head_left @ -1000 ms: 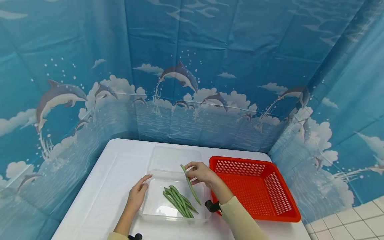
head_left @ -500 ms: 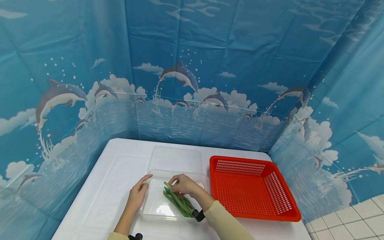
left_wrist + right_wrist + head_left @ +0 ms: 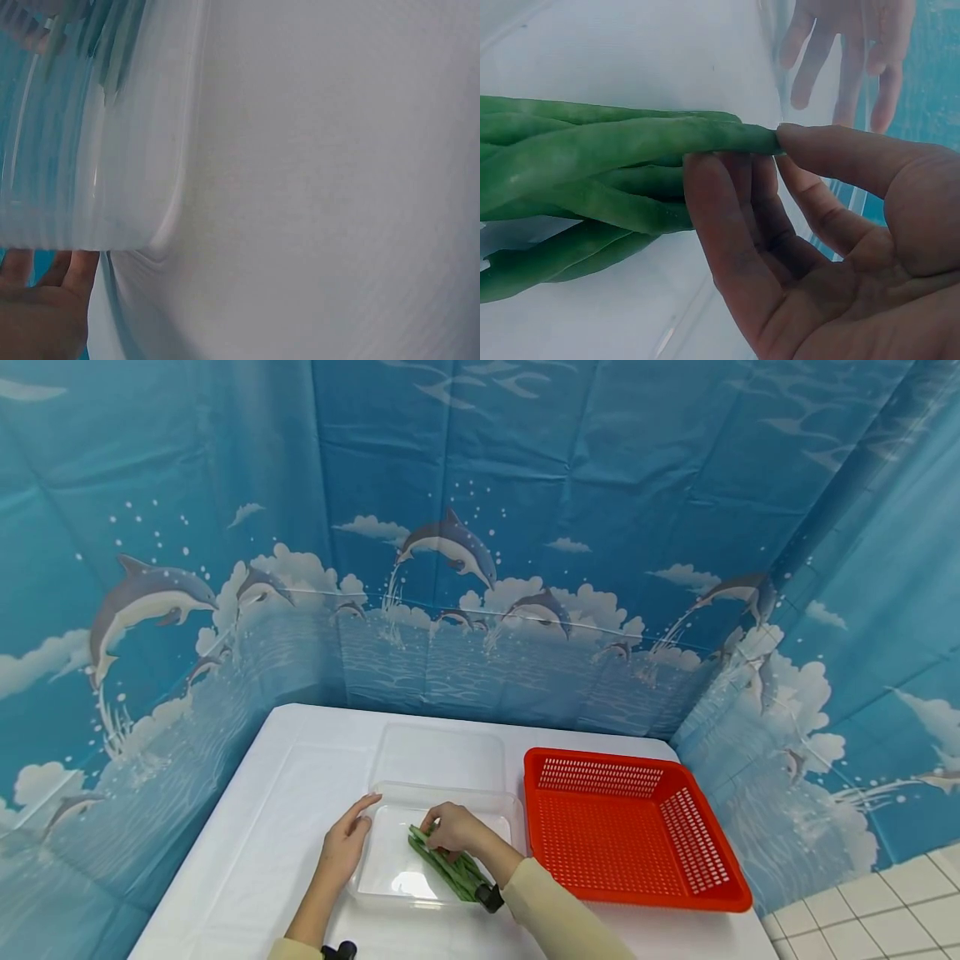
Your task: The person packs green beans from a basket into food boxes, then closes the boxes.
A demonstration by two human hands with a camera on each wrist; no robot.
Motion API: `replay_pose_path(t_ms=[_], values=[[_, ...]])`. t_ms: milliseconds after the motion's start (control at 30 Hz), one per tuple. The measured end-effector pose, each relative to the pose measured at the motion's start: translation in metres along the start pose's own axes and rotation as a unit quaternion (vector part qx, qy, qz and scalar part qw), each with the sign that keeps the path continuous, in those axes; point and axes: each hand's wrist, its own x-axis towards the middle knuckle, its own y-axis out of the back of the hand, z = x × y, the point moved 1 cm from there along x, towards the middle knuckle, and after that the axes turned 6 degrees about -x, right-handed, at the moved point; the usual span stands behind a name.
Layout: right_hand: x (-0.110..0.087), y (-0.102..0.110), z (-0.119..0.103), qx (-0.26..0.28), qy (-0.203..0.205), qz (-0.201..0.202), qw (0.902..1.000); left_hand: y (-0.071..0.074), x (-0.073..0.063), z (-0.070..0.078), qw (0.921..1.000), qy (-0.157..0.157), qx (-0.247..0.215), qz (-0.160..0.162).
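A clear plastic container (image 3: 382, 877) holds a small bunch of green beans (image 3: 442, 870), laid side by side on its floor. My right hand (image 3: 459, 828) reaches down over the bunch. In the right wrist view its thumb and forefinger pinch the tip of one green bean (image 3: 637, 142), which lies across the others. My left hand (image 3: 345, 843) touches the container's left wall, with its fingers extended. Those fingers (image 3: 79, 274) show at the container's side in the left wrist view.
Right of the container stands a red perforated plastic basket (image 3: 708, 802). A flat clear lid (image 3: 438, 758) lies behind the container on the white-covered table (image 3: 247, 852). A blue dolphin-print curtain (image 3: 390, 668) hangs around the table.
My right hand has moved left and down from beside the basket, bringing the held green bean onto the bunch in the container. My left hand has stayed at the container's side.
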Motion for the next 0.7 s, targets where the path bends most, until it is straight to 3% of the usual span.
replay_pose_path(t_ms=[533, 700], values=[[0.0022, -0.0024, 0.0002, -0.135, -0.007, 0.031, 0.9904, 0.0001, -0.0009, 0.0010, 1.0000, 0.003, 0.001, 0.002], [0.0030, -0.0030, 0.0016, -0.144, -0.004, 0.035, 0.9890, 0.0000, -0.0008, 0.0006, 1.0000, 0.004, -0.003, 0.001]])
